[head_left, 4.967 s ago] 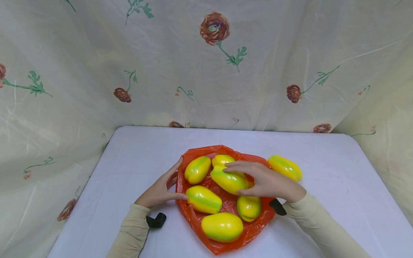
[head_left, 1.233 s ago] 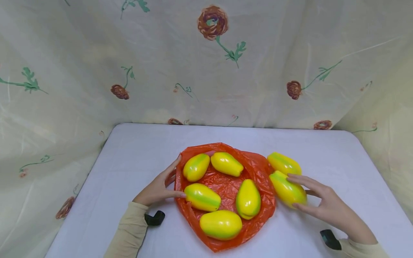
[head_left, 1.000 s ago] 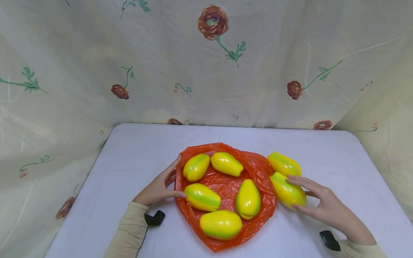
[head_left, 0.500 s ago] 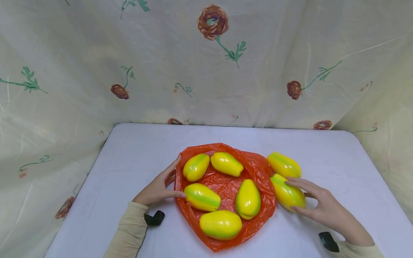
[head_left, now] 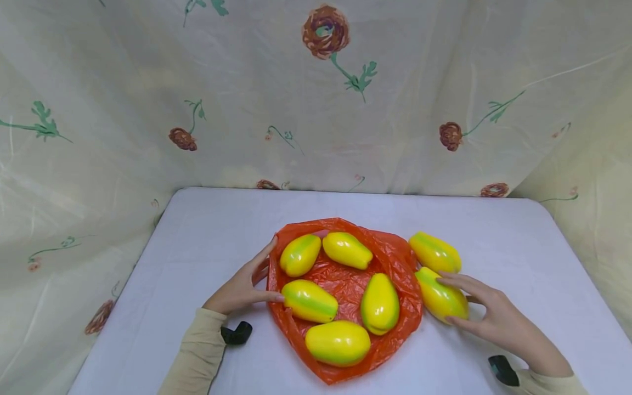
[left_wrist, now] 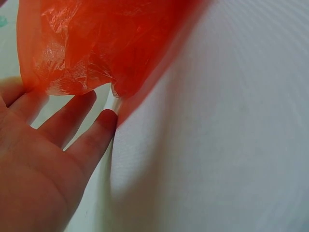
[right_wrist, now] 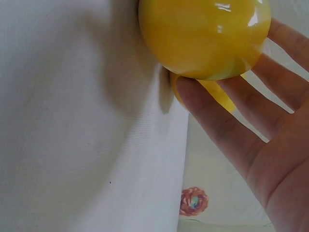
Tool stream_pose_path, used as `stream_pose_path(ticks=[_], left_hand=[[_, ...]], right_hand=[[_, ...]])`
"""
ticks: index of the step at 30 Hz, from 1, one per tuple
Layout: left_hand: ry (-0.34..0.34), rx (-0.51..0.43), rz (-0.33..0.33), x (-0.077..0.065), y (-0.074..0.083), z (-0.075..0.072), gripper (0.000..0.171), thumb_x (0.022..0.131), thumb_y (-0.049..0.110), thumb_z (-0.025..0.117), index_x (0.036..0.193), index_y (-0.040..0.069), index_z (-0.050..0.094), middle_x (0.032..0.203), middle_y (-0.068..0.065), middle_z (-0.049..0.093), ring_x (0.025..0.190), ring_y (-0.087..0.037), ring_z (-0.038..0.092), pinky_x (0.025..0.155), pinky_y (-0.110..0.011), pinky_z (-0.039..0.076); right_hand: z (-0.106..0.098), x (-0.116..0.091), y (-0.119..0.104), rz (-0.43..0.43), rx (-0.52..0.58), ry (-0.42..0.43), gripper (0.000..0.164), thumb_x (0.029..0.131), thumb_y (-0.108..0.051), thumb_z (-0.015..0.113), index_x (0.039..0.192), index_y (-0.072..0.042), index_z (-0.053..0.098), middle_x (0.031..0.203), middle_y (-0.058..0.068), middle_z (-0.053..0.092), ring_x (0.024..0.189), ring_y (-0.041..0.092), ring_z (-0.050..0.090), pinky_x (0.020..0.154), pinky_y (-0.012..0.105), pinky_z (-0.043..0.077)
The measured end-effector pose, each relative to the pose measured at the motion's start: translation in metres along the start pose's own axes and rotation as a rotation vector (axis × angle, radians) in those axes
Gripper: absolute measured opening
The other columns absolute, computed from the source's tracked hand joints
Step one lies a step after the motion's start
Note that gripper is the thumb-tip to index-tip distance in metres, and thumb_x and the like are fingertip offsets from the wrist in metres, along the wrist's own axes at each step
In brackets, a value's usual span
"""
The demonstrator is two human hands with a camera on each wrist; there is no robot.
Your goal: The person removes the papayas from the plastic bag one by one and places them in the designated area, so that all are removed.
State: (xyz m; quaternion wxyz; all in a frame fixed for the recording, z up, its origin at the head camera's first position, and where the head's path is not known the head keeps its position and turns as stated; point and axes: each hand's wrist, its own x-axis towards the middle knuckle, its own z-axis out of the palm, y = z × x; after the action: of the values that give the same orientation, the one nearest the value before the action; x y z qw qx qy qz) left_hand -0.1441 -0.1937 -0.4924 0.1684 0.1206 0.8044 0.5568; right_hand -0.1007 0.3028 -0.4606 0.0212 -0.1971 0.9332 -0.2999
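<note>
A red plastic bag (head_left: 345, 280) lies spread open, with several yellow-green papayas inside, such as the front papaya (head_left: 338, 344) and the right papaya (head_left: 379, 304). My left hand (head_left: 245, 288) holds the bag's left edge, thumb over the rim and fingers outside it. In the left wrist view, fingertips touch the bag's outer side (left_wrist: 72, 48). Right of the bag, my right hand (head_left: 498, 315) holds another papaya (head_left: 441, 294) between thumb and fingers, low at the table. Its underside is close to the cloth in the right wrist view. The right thumb is hidden there.
One more papaya (head_left: 434, 252) lies behind the held one, beside the bag's right edge. A white cloth covers the table (head_left: 222, 219). Flowered curtains (head_left: 395, 137) hang behind and at both sides. A black wrist mount (head_left: 237, 333) sits under each wrist.
Five seconds ago my right hand held a papaya over the bag; it has since carried it right, outside the bag. In the last second it shifted slightly toward me. The left hand stayed.
</note>
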Motion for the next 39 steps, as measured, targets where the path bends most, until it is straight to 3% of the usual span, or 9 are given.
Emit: stream_pose_path(ticks=[3, 8, 11, 13, 15, 20, 27, 39], left_hand=[[-0.001, -0.001, -0.001, 0.000, 0.000, 0.000, 0.114, 0.079, 0.035, 0.091, 0.163, 0.046, 0.015, 0.174, 0.015, 0.014, 0.161, -0.029, 0.020, 0.126, -0.051, 0.032], [-0.006, -0.002, 0.008, 0.000, 0.000, -0.001, 0.114, 0.079, 0.034, 0.091, 0.164, 0.045, 0.015, 0.174, 0.014, 0.014, 0.161, -0.029, 0.020, 0.127, -0.051, 0.031], [-0.008, -0.004, 0.012, 0.000, -0.001, -0.001, 0.114, 0.079, 0.033, 0.091, 0.164, 0.044, 0.015, 0.174, 0.014, 0.013, 0.161, -0.029, 0.020, 0.127, -0.051, 0.030], [-0.007, -0.004, 0.012, 0.001, -0.001, -0.001, 0.114, 0.079, 0.033, 0.091, 0.164, 0.044, 0.016, 0.174, 0.014, 0.013, 0.161, -0.028, 0.020, 0.127, -0.051, 0.030], [-0.007, -0.005, 0.010, 0.001, -0.001, -0.001, 0.114, 0.079, 0.033, 0.091, 0.164, 0.045, 0.016, 0.174, 0.014, 0.013, 0.161, -0.028, 0.020, 0.127, -0.051, 0.030], [-0.006, -0.005, 0.010, 0.001, -0.001, -0.001, 0.114, 0.079, 0.034, 0.091, 0.163, 0.046, 0.016, 0.174, 0.015, 0.014, 0.161, -0.028, 0.020, 0.127, -0.051, 0.030], [-0.011, -0.005, 0.015, 0.001, -0.001, -0.001, 0.115, 0.079, 0.033, 0.091, 0.164, 0.045, 0.015, 0.174, 0.015, 0.013, 0.161, -0.029, 0.020, 0.127, -0.051, 0.030], [0.001, -0.006, -0.007, 0.000, 0.001, 0.000, 0.114, 0.078, 0.036, 0.091, 0.163, 0.048, 0.016, 0.174, 0.015, 0.014, 0.161, -0.028, 0.020, 0.127, -0.052, 0.031]], right_hand=[[0.000, 0.000, 0.000, 0.008, 0.005, -0.004, 0.069, 0.076, -0.024, 0.093, 0.139, -0.023, 0.064, 0.147, 0.012, 0.061, 0.127, 0.012, 0.055, 0.086, 0.050, 0.064], [-0.001, 0.002, -0.001, 0.018, 0.012, -0.019, 0.070, 0.076, -0.022, 0.092, 0.140, -0.021, 0.063, 0.148, 0.014, 0.060, 0.127, 0.037, 0.055, 0.087, 0.051, 0.063], [-0.003, 0.002, -0.001, 0.019, 0.003, -0.020, 0.071, 0.076, -0.022, 0.093, 0.140, -0.020, 0.063, 0.148, 0.015, 0.059, 0.128, 0.040, 0.055, 0.086, 0.049, 0.064], [-0.003, 0.002, 0.000, 0.016, -0.009, -0.014, 0.071, 0.075, -0.023, 0.093, 0.140, -0.021, 0.063, 0.148, 0.013, 0.060, 0.127, 0.034, 0.056, 0.086, 0.046, 0.065], [-0.004, 0.002, 0.000, 0.011, -0.016, -0.007, 0.071, 0.075, -0.024, 0.094, 0.140, -0.022, 0.063, 0.147, 0.012, 0.061, 0.128, 0.017, 0.057, 0.085, 0.041, 0.065], [-0.006, 0.001, 0.000, 0.006, -0.012, 0.008, 0.073, 0.074, -0.026, 0.094, 0.140, -0.023, 0.063, 0.145, 0.011, 0.063, 0.122, -0.019, 0.042, 0.083, 0.038, 0.065], [-0.013, 0.000, 0.000, -0.013, -0.008, 0.039, 0.078, 0.072, -0.023, 0.096, 0.142, -0.019, 0.061, 0.143, 0.012, 0.064, 0.119, -0.030, 0.032, 0.083, 0.022, 0.062], [-0.021, 0.005, -0.014, -0.052, -0.013, 0.068, 0.077, 0.073, -0.020, 0.095, 0.142, -0.018, 0.061, 0.140, 0.009, 0.066, 0.120, -0.028, 0.036, 0.085, 0.017, 0.060]])
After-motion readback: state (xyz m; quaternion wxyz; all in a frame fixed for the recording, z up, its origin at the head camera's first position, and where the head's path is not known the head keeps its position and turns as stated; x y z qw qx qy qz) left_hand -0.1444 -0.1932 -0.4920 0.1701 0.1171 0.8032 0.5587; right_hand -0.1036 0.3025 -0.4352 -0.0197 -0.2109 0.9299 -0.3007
